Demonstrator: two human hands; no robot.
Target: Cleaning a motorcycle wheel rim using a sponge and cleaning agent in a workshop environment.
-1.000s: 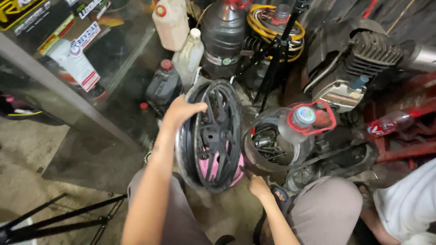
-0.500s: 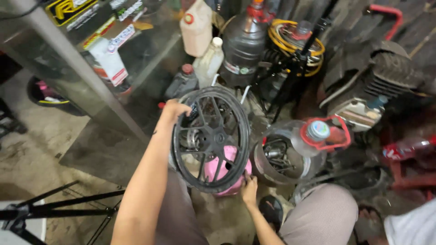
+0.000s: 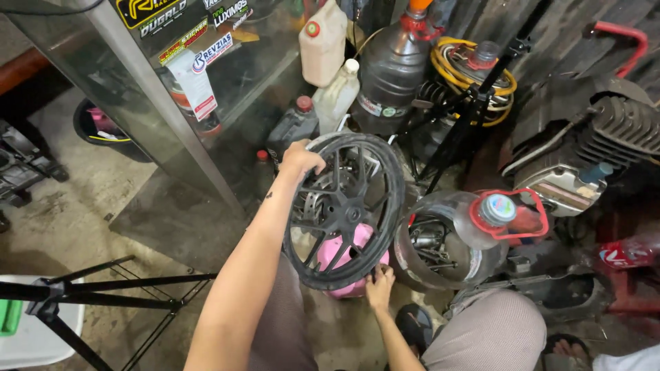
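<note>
Down low, nearest the camera: two knees in grey-brown trousers [image 3: 491,330], a sandalled foot [image 3: 414,326] betw. them on the stained concrete floor [image 3: 75,220]. Right hand [image 3: 379,287] sits just above, at the bottom edge of the black spoked wheel [image 3: 344,209], fingertips up against the rim; can't tell whether they're curled round it or just pressed on. Left arm runs up frame-left to the left hand [image 3: 301,159], fingers closed over the top-left of the rim, clamped on it. So the wheel stands on edge, held top and bottom, tilted a bit twd the camera, in front of the knees. Brake disc [image 3: 317,199] shows thru the spokes, left of the hub. Behind the wheel's lower part, a pink container [image 3: 347,251], mostly hidden. Just right of the wheel, a cut-open clear jug [image 3: 447,240] on its side w/ metal parts inside, red handle ring and pale cap at its neck. Black tripod legs [image 3: 89,285] lower left, white bin under them. Further back: glass-front cabinet [image 3: 185,117] w/ stickers, left. Then a row of bottles — beige jug [image 3: 323,41], white bottle [image 3: 337,96], big dark bottle [image 3: 392,75]. Coiled yellow hose [image 3: 474,79] behind a black stand. Far right, a finned engine block [image 3: 591,151].
</note>
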